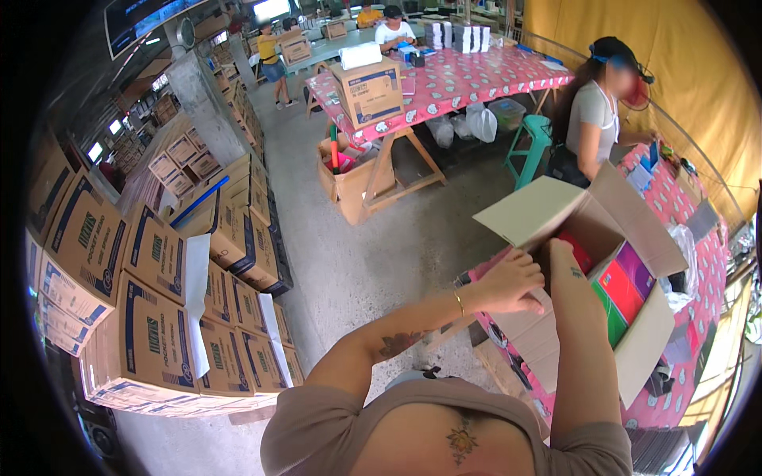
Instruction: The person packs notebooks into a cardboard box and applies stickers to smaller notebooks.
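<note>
An open cardboard carton stands on the table at the right, its flaps folded outward. Colourful packs in red, green and purple fill its right side, and something red shows deeper in. My left hand lies at the carton's left edge, fingers apart and partly spread, with nothing visible in it. Down inside the carton reaches my right hand; its fingers are hidden behind the wrist and the carton wall, so what it touches cannot be seen.
Stacked brown cartons line the left side. A co-worker stands beyond my carton, near a green stool. Farther off, a pink-covered table carries a closed carton. A yellow curtain hangs at the right.
</note>
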The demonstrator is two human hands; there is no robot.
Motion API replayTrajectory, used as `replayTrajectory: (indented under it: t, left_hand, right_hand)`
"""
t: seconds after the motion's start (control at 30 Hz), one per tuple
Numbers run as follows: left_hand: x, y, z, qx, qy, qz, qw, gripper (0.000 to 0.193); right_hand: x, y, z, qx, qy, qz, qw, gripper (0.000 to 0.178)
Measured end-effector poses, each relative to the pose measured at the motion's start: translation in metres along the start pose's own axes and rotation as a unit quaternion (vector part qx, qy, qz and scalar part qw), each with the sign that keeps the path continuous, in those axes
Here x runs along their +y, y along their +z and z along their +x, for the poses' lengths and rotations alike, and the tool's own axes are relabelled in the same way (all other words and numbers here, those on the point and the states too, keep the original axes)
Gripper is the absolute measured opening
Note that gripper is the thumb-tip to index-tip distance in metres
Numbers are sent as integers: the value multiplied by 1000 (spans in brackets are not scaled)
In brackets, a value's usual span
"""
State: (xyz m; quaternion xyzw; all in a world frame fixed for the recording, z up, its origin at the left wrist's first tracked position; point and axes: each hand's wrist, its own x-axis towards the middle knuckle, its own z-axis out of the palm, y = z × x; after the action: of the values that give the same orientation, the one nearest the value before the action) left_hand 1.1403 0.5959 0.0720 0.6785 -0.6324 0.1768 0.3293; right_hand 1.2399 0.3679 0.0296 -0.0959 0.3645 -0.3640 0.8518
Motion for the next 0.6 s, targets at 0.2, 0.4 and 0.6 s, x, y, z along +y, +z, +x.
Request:
replayTrajectory:
  t: [0.2, 0.4, 0.6]
  left_hand:
    - [-2, -3, 1, -2, 4, -31, 1000, 45]
    - [-9, -11, 9, -50, 11, -59, 997, 43]
    - [-24, -30, 32, -197, 31, -93, 975, 36]
  right_hand:
    - [14, -4, 8, 7, -4, 25, 1000, 31]
    - [16, -7, 19, 12, -20, 65, 998, 32]
    - [11, -26, 28, 34, -27, 137, 990, 33]
